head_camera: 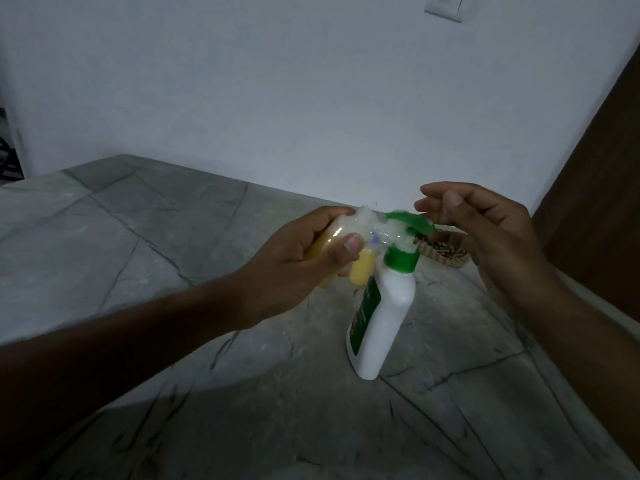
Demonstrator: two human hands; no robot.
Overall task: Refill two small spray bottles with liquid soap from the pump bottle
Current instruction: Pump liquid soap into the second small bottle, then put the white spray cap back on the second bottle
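**Two small bottles at the pump spout**

My left hand [291, 268] has its grip curled round two small spray bottles [104, 244], both holding yellow liquid, their open necks up against the green spout of the one pump bottle [381, 317]. That white bottle stands upright on the grey stone table [138, 216]. My right hand [485, 230] hovers just beside the pump head [412, 221], fingers loosely bent, holding nothing.

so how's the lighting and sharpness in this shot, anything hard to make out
Head view: dim overall, with a brighter patch on the grey marble counter; the near forearms are dark. The white pump bottle with green cap reads clearly; the small clear bottles of yellow liquid in the left hand are soft and glary.
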